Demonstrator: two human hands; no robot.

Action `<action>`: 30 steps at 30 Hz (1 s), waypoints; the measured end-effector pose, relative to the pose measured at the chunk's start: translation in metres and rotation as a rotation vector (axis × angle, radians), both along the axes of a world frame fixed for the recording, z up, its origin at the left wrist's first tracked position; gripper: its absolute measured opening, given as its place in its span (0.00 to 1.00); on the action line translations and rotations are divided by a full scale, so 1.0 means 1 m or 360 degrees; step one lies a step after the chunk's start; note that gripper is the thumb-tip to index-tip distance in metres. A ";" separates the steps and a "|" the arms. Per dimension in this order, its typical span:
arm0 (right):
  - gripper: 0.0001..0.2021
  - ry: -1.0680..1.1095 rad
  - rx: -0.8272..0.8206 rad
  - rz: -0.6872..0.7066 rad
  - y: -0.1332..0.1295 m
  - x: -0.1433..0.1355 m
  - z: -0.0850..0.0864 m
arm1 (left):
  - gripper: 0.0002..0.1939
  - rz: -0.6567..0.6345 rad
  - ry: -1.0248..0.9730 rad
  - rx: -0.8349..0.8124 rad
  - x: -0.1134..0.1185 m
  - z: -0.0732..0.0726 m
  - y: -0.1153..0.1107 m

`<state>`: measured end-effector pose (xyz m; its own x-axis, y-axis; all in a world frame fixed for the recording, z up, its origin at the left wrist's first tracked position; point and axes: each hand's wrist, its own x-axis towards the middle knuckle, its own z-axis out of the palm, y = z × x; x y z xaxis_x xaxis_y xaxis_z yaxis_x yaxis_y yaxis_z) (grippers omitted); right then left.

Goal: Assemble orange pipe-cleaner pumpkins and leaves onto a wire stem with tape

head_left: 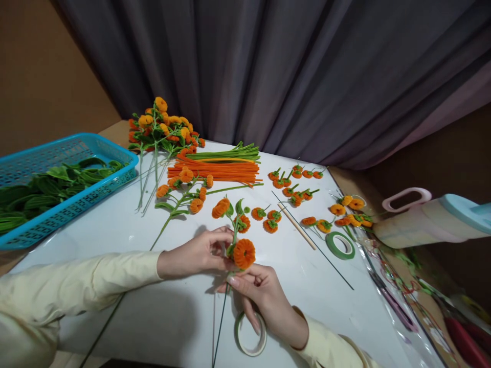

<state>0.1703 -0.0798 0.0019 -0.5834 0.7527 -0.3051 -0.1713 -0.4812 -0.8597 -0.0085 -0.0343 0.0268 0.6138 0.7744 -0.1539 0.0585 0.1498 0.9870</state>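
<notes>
Both hands are closed on an orange chenille flower stem over the white tabletop. My left hand pinches its upper part, just left of an orange flower head. Lower down, my right hand grips the stem between thumb and fingers. A roll of floral tape hangs at the lower fingers of my right hand, one finger reaching into its ring. More orange blooms and small green leaves top the stem. The thin dark wire end points down toward the table's front edge.
A blue basket of green leaves stands left. Behind lie finished flowers and orange pipe cleaners. Small flower heads, a wooden stick and green tape lie right, near scissors and a tumbler.
</notes>
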 end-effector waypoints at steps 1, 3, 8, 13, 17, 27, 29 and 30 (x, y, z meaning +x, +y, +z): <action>0.14 -0.0003 -0.0005 -0.0016 0.000 0.000 -0.001 | 0.15 0.0060 -0.0080 -0.0096 0.001 -0.002 -0.001; 0.14 -0.0039 -0.0001 -0.0076 -0.001 0.000 -0.001 | 0.20 0.0203 -0.0182 -0.0211 0.002 -0.005 -0.003; 0.14 -0.0183 0.0068 -0.0134 -0.003 0.000 -0.004 | 0.14 0.0267 0.0037 -0.0096 0.002 -0.005 -0.005; 0.14 -0.0204 0.0078 -0.0164 -0.004 0.000 -0.003 | 0.11 0.0348 0.0298 0.0089 0.004 0.006 -0.010; 0.15 -0.0164 0.0063 -0.0110 -0.002 0.000 0.000 | 0.09 0.0283 0.0102 -0.0107 0.005 0.011 -0.008; 0.15 -0.0166 0.0086 -0.0116 -0.002 0.000 0.003 | 0.14 0.0451 -0.0139 -0.0282 0.012 -0.002 -0.016; 0.16 -0.0207 0.0098 -0.0167 -0.004 -0.001 0.004 | 0.15 0.0550 -0.0077 -0.0304 0.015 -0.001 -0.018; 0.16 -0.0218 0.0101 -0.0186 -0.005 -0.001 0.004 | 0.15 0.0576 -0.0036 -0.0296 0.016 0.000 -0.019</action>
